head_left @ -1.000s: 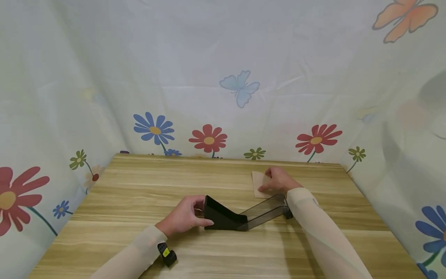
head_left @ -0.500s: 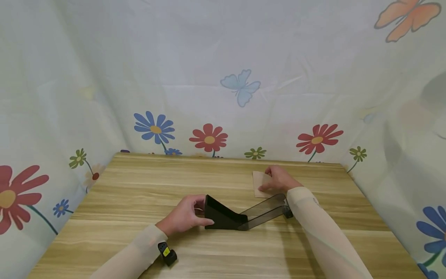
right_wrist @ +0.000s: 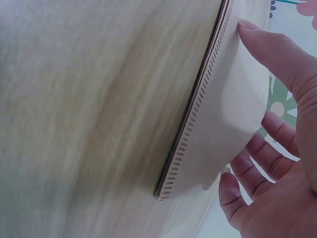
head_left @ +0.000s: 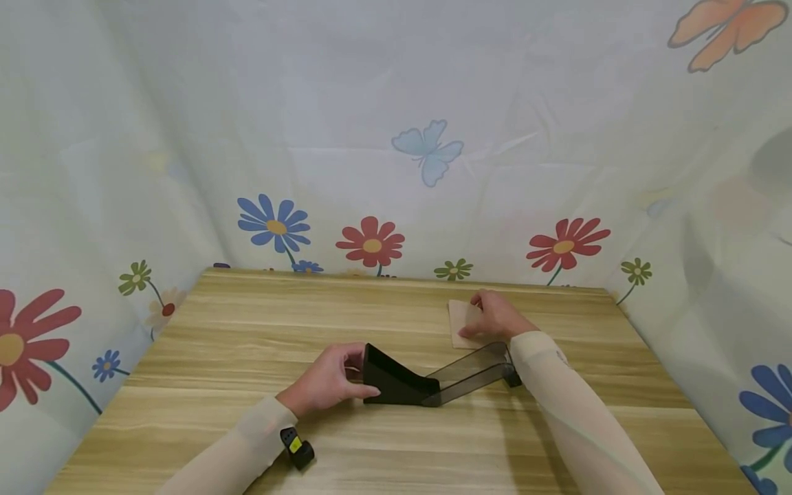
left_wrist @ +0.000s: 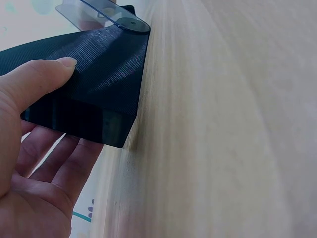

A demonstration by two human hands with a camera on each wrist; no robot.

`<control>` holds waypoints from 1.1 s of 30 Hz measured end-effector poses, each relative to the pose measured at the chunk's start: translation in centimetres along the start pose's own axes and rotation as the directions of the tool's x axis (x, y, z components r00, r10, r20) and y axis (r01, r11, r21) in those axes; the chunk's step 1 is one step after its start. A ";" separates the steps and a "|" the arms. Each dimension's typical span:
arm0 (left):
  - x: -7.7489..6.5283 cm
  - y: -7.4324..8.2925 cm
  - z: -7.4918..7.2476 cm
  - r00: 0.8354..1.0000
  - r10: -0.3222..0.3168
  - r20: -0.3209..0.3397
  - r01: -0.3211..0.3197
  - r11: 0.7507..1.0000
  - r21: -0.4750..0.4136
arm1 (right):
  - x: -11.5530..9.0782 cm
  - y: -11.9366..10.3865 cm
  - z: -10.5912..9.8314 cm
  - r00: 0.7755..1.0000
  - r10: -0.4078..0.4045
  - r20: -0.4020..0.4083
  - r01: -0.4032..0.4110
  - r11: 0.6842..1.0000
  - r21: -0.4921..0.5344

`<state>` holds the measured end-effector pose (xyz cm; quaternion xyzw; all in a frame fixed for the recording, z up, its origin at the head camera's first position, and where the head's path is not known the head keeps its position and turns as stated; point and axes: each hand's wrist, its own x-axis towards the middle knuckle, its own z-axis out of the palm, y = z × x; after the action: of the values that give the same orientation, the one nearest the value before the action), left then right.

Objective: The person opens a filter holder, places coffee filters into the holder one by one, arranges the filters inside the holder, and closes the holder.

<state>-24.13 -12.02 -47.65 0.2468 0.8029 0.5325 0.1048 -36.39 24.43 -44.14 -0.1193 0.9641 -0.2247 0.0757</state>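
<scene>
My left hand grips the tall end of a black holder, the thumb on its near side and the fingers behind. The holder rests on the table, and its clear hinged lid is swung out to the right. Farther back, my right hand holds a thin stack of tan coffee filters with crimped edges. In the right wrist view, the thumb touches the top of the filters and the fingers curl at their far edge. My hand covers part of the stack in the head view.
A wood-grain table spreads beneath everything. Behind and beside it hangs a white curtain printed with flowers and butterflies. A black wrist device with a yellow mark sits on my left sleeve.
</scene>
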 end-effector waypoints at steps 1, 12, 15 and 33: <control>0.0 0.0 0.0 1.000 -0.001 0.000 0.001 1.000 -0.001 | 0.2 0.3 0.2 1.000 -0.003 -0.006 0.003 1.000 -0.007; 0.1 -0.3 0.2 1.000 0.004 0.003 -0.004 1.000 -0.001 | 1.4 1.5 0.3 1.000 -0.013 0.003 0.013 1.000 0.010; 0.1 -0.1 0.2 1.000 0.001 0.003 -0.001 1.000 -0.002 | 1.7 1.8 0.2 1.000 0.004 0.017 -0.005 0.999 0.034; 0.0 -0.3 0.0 1.000 0.002 0.000 -0.002 1.000 0.003 | 1.3 2.1 -1.6 0.992 -0.054 0.115 0.037 0.988 0.152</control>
<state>-24.18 -12.11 -47.90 0.2477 0.8034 0.5313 0.1042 -38.39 26.53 -43.80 -0.1485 0.9354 -0.2904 0.1366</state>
